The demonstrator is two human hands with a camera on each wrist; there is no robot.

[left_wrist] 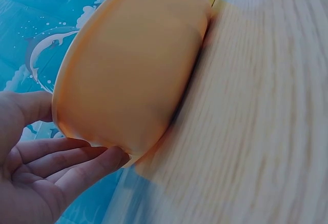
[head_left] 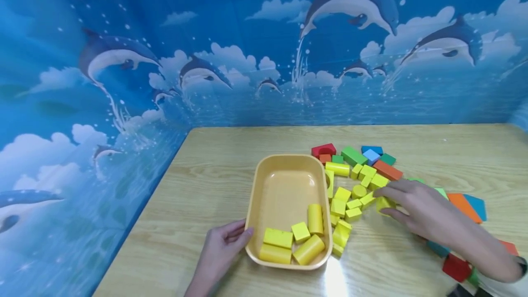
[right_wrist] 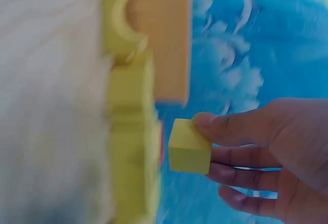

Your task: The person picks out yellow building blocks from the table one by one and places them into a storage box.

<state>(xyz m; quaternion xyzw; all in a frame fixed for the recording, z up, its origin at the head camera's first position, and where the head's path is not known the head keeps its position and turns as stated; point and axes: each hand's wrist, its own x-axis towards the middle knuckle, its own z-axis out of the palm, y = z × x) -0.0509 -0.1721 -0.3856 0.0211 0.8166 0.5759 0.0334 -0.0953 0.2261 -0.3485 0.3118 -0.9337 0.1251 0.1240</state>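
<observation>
My left hand (head_left: 220, 253) grips the near left side of an orange plastic tray (head_left: 284, 187), thumb on the rim and fingers against the outer wall (left_wrist: 123, 70). Inside the tray, several yellow blocks (head_left: 278, 237), some cylinders and some rectangular, lie at its near end. To the right of the tray, my right hand (head_left: 429, 212) pinches a yellow block (right_wrist: 189, 149) between thumb and fingers, above the table. Just left of that hand lies a cluster of loose yellow blocks (head_left: 354, 204), including a round one (head_left: 359, 191).
Behind the yellow cluster lie red, green and blue blocks (head_left: 352, 155). More colored blocks, among them an orange one (head_left: 464, 207) and a dark red one (head_left: 456, 267), lie around my right forearm. A blue dolphin-print curtain (head_left: 247, 90) borders the wooden table (head_left: 198, 178).
</observation>
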